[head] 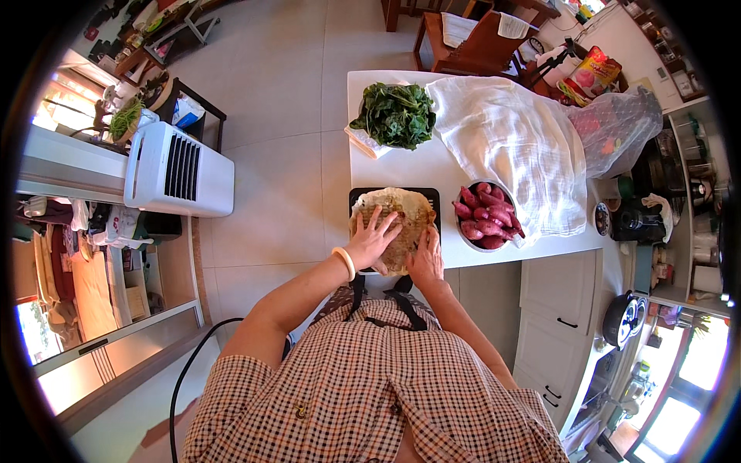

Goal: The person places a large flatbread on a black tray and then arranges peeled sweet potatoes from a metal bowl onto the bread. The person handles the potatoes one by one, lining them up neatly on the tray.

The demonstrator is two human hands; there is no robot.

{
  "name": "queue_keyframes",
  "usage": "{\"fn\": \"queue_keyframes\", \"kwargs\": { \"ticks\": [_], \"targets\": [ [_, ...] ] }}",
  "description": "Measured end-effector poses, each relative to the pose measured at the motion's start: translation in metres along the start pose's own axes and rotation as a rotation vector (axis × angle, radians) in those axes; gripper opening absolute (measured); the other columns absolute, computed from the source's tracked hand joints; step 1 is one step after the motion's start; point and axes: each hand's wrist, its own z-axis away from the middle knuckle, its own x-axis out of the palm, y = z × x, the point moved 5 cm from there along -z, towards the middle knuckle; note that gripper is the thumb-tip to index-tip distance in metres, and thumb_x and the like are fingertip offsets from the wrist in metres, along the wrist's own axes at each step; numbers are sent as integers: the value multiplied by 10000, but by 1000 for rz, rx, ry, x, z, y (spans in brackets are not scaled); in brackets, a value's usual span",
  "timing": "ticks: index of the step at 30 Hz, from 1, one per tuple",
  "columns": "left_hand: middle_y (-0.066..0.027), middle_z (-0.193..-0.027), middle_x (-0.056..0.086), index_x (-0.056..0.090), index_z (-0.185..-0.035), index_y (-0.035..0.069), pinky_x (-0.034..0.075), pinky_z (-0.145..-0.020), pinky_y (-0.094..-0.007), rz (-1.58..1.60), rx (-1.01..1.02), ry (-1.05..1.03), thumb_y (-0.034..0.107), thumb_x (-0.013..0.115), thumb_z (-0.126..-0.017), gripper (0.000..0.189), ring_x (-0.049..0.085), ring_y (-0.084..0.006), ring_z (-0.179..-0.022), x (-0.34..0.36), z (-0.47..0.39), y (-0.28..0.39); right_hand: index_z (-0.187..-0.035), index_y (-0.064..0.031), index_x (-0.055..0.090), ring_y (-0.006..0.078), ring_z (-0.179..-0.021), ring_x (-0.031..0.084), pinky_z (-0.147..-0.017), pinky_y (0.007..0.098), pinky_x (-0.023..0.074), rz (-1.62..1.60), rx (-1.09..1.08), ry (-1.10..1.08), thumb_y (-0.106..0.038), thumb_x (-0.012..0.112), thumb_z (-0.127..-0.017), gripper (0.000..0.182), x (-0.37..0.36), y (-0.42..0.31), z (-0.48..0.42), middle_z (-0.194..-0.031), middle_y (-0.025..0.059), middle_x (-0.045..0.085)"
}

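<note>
My left hand (373,240) lies flat on a crinkled, brown-stained sheet (399,199) that looks like used baking paper, its fingers spread. At the sheet's right edge is my right hand (426,257), fingers pointing away from me; whether they pinch the edge cannot be made out. Under the sheet shows the rim of a black tray (436,199), set at the near left corner of the white table (405,171). To the right of the tray, a round bowl (489,247) holds several purple-skinned sweet potatoes (489,214). Farther back sits a heap of dark green leaves (396,116).
A folded cloth (365,143) lies partly beneath the leaves. White gauzy cloth (515,144) covers much of the table's right side, with a mesh food cover (619,133) beyond. A wooden chair (477,43) stands behind the table; a white air cooler (182,168) is on the left.
</note>
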Motion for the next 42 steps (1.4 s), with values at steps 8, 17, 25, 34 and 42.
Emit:
{"fn": "queue_keyframes", "kwargs": {
  "ticks": [8,17,25,34,42],
  "targets": [
    [-143,-1585,137,262,-1515,155,231,-1034,-745,-9,1,24,593,862,-466,1286,68,-477,-1447,6,0,0,-1423,12,354,388,-1184,423,-977,481,398,133,-158,30,-114,662,-771,731,-6,-15,-26,-1332,195,390],
    [-140,-1582,148,287,-1504,153,217,-1037,-750,1,-6,23,593,867,-460,1273,70,-470,-1449,7,-1,0,-1421,3,379,371,-1161,426,-1005,463,384,200,-126,61,-124,644,-770,714,-1,-11,-31,-1316,159,395],
    [-140,-1579,155,296,-1500,149,224,-1039,-747,17,-5,43,604,858,-472,1257,71,-470,-1448,5,0,1,-1426,1,358,373,-1222,406,-1010,456,397,119,-4,9,-110,669,-771,734,-9,-15,-38,-1337,151,373],
    [-218,-1503,207,392,-1443,110,290,-1008,-729,-1,1,94,592,850,-490,1162,138,-469,-1422,7,2,1,-1384,-135,450,371,-1156,470,-930,445,459,115,-323,4,17,634,-742,684,1,-35,-53,-1282,128,428],
    [-199,-1422,295,457,-1389,84,289,-1005,-739,35,30,105,582,844,-501,1089,165,-444,-1410,6,3,1,-1417,-189,457,362,-1111,491,-878,459,502,155,-412,-104,-2,647,-766,704,-2,-37,-74,-1284,112,428]
  ]
}}
